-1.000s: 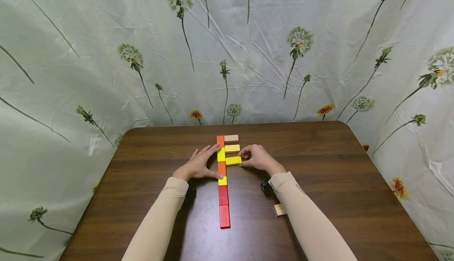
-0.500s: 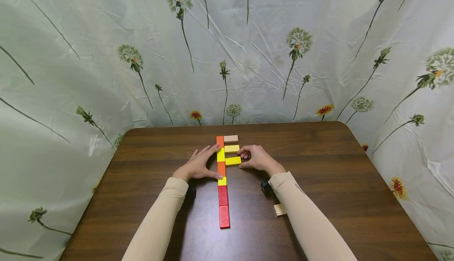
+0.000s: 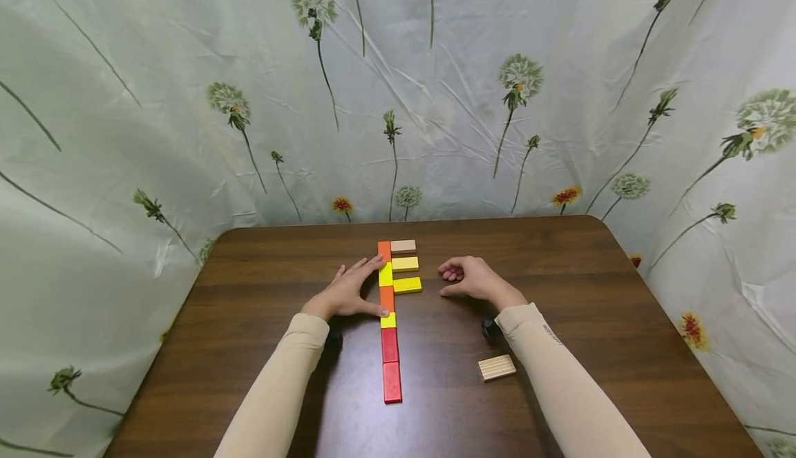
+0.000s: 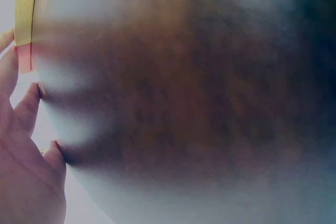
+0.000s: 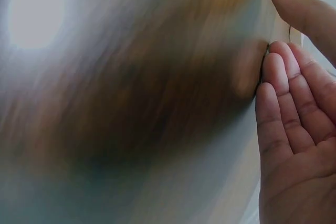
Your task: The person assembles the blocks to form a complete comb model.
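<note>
My left hand (image 3: 345, 296) lies spread at the left side of a straight column of flat blocks. One fingertip rests by the upper yellow block (image 3: 385, 275), and the thumb touches the lower yellow block (image 3: 388, 320). Between those two sits an orange block (image 3: 387, 299). Off the column's right side stick a pale wood block (image 3: 403, 246), a light yellow block (image 3: 405, 264) and a bright yellow block (image 3: 407, 285). Just right of these, my right hand (image 3: 475, 280) is held with loosely bent fingers and nothing in them; the right wrist view shows its bare palm.
Two red blocks, the nearest one (image 3: 392, 383) included, make up the column's near end; an orange block (image 3: 384, 251) tops its far end. A pale grooved wooden piece (image 3: 497, 368) lies near my right forearm. The brown table (image 3: 280, 258) meets a flowered curtain (image 3: 435, 168) behind.
My right hand has let go of the bright yellow block and drawn away to the right. The grooved wooden piece has come into full view. My left hand has stayed in place.
</note>
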Tool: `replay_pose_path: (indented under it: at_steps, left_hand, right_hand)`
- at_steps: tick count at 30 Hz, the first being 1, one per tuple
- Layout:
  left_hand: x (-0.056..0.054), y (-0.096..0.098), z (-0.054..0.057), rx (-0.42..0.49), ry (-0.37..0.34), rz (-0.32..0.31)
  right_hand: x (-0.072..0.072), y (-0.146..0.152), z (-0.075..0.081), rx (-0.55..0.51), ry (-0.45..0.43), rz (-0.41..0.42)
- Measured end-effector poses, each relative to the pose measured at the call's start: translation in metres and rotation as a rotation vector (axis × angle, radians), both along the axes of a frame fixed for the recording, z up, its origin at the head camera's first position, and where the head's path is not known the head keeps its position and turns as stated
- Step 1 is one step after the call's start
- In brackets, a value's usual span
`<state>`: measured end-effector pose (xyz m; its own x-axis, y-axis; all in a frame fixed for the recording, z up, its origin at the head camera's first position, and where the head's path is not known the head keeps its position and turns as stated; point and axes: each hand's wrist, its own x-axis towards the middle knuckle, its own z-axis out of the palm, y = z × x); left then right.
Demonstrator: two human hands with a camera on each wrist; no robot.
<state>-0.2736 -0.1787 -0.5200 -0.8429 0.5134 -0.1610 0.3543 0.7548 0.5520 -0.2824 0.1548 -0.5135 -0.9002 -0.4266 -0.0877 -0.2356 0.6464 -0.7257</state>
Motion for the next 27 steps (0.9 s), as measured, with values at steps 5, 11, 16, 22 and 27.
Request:
replay_pose_path:
  at_steps: [5,11,16,22,27]
  left_hand:
    - [-0.002,-0.001,-0.006,0.016,-0.014,0.007]
    - [-0.002,-0.001,-0.004,0.011,-0.008,0.006]
    - [0.0,0.0,-0.002,-0.006,-0.008,0.007]
    - [0.002,0.001,-0.001,-0.008,-0.011,0.014]
    - [0.001,0.001,-0.001,-0.008,-0.014,0.014]
  right_hand:
    - [0.007,0.02,0.0,0.021,0.018,0.004]
    - [0.018,0.043,0.002,0.026,0.028,0.02]
    - [0.028,0.056,0.005,0.048,0.025,0.047]
    - [0.042,0.07,0.011,0.077,0.015,0.082]
    - [0.055,0.081,0.013,0.072,-0.003,0.107]
